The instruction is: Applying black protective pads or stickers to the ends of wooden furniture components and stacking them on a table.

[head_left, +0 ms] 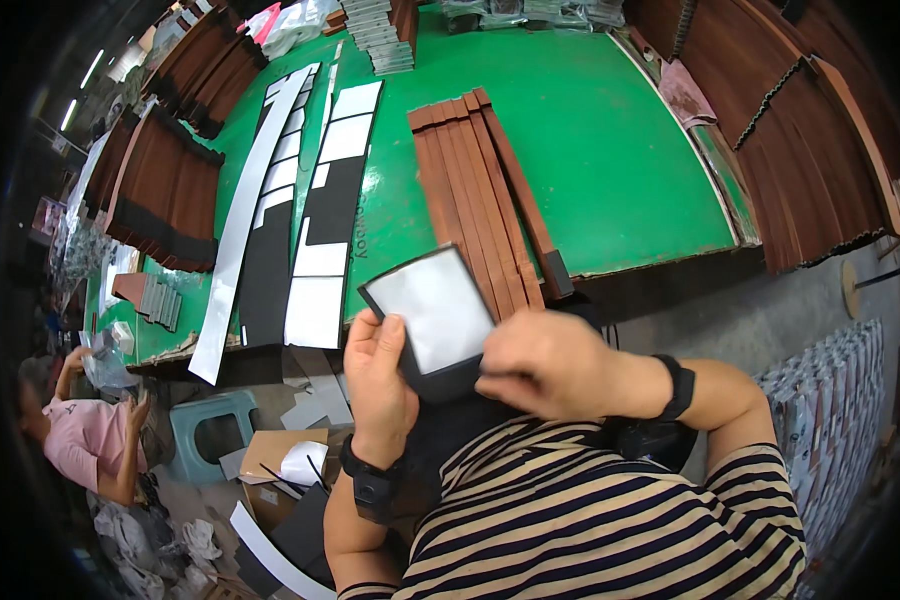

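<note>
My left hand [382, 385] is closed on a black foam piece [450, 378] with a white backing sheet [430, 305] on its face, the thumb lying over its left edge. It is tilted up just off the table's front edge. At the lower right corner of the foam is my right hand [545, 365], its fingers curled in a pinch and slightly blurred; what lies between them is hidden. Behind the foam, brown wooden strips [470, 200] lie side by side on the green table [600, 170]. One strip at their right has a dark pad [557, 272] at its near end.
Black foam sheets with white backing [320, 260] and a long white strip [235, 250] lie left of the wooden strips. Stacked brown panels stand at the left [165, 185] and right [810, 150]. A stool [210, 430], a cardboard box [270, 455] and another person [95, 440] are at lower left.
</note>
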`<state>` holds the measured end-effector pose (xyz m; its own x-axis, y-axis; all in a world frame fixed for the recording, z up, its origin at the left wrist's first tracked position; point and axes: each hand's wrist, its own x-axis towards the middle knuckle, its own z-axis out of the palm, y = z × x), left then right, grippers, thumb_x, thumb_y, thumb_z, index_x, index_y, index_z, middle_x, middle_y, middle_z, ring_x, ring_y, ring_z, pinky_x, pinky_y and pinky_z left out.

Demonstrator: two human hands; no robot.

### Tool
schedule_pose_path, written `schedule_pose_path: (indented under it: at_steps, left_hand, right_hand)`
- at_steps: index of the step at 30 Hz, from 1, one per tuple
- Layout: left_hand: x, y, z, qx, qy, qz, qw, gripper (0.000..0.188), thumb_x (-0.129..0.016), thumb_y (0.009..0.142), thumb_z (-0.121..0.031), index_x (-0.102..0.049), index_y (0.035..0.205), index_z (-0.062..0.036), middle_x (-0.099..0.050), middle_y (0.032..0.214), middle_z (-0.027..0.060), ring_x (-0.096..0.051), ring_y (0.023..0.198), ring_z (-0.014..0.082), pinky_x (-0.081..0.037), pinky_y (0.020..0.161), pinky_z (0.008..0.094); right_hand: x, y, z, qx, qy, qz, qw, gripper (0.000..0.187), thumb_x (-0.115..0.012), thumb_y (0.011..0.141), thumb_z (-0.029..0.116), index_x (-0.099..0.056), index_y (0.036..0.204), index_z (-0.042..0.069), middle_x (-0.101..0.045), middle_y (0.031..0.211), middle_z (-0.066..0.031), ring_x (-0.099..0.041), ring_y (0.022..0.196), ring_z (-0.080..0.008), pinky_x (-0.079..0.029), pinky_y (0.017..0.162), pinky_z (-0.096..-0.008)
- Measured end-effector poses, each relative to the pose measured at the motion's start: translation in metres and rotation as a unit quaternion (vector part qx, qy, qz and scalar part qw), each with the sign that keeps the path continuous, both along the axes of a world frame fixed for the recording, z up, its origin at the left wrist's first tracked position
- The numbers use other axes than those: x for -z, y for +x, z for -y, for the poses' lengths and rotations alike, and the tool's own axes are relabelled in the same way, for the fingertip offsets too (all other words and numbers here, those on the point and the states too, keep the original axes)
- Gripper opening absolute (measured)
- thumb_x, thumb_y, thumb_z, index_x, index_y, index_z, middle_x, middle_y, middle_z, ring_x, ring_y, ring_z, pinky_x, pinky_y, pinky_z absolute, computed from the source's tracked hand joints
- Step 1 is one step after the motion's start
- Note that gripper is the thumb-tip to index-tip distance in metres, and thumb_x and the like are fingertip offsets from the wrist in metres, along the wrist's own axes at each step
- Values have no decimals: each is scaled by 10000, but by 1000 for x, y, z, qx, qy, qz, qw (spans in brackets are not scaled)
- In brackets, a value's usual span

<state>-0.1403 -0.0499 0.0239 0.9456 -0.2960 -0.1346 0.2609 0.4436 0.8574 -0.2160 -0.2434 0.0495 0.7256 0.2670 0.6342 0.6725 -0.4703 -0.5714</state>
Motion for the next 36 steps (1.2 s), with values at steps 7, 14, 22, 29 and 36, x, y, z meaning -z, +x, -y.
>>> schedule_pose_path:
  at_steps: [7,14,22,29,36]
  left_hand:
    - [-14,-1,-27,150,428,478,752,171,-757,809,-119,-683,950,-59,-649,836,73,-654,700,182,-510,610,303]
    - [-4,-23,19,187,497,614,584,430,-787,759,-211,-669,1164,-126,-560,1366,70,-685,826,183,-558,650,277]
    - [12,-26,31,190,538,606,554,588,-779,768,-230,-596,1317,-125,-468,1481,110,-663,709,156,-547,577,265]
    - [18,-26,30,198,524,594,578,598,-777,769,-206,-583,1327,-116,-455,1491,118,-670,728,164,-553,583,272]
    - [19,-25,29,197,511,594,590,588,-781,759,-183,-586,1309,-108,-458,1489,123,-669,721,168,-553,587,274]
  right_hand:
    - [-10,-3,62,185,5,-137,973,675,-772,746,-14,-500,1362,31,-568,1017,-116,-609,821,-200,-530,701,-299]
    - [1,3,65,180,-186,-58,964,681,-855,650,110,-574,1262,11,-547,1225,-169,-557,1088,-354,-494,903,-434]
    - [6,-2,61,197,-256,-141,936,726,-849,660,199,-562,1305,30,-494,1408,-108,-445,1257,-350,-399,1032,-470]
    - [2,3,60,181,-278,-158,930,707,-829,693,198,-550,1315,11,-480,1421,-116,-436,1268,-353,-391,1029,-478]
    - [-3,7,59,175,-290,-163,927,657,-812,711,196,-567,1270,-46,-501,1379,-161,-454,1270,-379,-389,1046,-485]
